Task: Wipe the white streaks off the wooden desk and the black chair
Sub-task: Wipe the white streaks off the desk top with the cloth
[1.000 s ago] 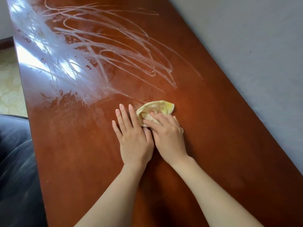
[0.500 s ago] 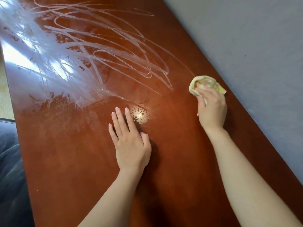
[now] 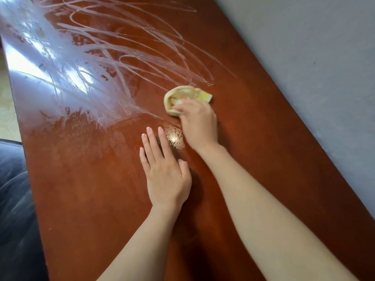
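Partly the right hand (image 3: 197, 122) covers the cloth (image 3: 182, 95) it holds.

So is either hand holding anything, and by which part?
The right hand grips the bunched yellow cloth by its near side. The left hand lies flat on the desk, holding nothing.

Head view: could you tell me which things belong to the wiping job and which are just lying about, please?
Job: wooden desk, white streaks, yellow cloth gripped by right hand, left hand flat, black chair.
Just there: grey wall, pale floor.
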Demonstrator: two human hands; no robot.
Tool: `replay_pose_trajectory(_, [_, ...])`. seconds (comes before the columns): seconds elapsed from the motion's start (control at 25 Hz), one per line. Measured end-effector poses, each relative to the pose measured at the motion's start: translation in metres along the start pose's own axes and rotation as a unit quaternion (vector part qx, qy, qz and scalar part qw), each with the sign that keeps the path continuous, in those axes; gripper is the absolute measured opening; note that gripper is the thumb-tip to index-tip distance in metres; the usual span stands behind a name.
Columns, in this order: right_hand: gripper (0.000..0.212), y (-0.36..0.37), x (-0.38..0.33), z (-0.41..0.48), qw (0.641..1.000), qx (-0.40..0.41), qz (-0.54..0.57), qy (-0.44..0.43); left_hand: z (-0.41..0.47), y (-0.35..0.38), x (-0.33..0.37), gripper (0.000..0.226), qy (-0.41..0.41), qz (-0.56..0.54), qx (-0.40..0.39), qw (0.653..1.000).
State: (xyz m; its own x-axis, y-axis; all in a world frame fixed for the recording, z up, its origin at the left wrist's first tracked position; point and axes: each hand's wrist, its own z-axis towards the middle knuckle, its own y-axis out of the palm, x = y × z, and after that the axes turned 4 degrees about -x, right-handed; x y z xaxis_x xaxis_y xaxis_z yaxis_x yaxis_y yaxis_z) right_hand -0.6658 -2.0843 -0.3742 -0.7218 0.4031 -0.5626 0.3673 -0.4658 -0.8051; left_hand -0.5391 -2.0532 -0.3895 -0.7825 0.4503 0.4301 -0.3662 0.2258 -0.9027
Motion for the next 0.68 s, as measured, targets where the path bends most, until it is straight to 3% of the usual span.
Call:
replay_pose_trajectory(0.2, [0.025,-0.016,-0.006,-0.053,0.992,-0.097,0.062,-0.058,-0.002,-0.002,0.0,0.081,0.007,-0.047,0.006,0.999])
replay_pose_trajectory(0.36, [0.02,-0.042,0.025,-0.076,0.992,-0.096,0.046,-0.06,-0.002,-0.005,0.001,0.084,0.003,-0.062,0.002,0.998])
replay_pose_trajectory(0.68, [0.023,-0.074,0.095,-0.013,0.988,0.037,0.0,0.149,-0.003,-0.006,0.004,0.082,-0.007,-0.078,0.001,0.997])
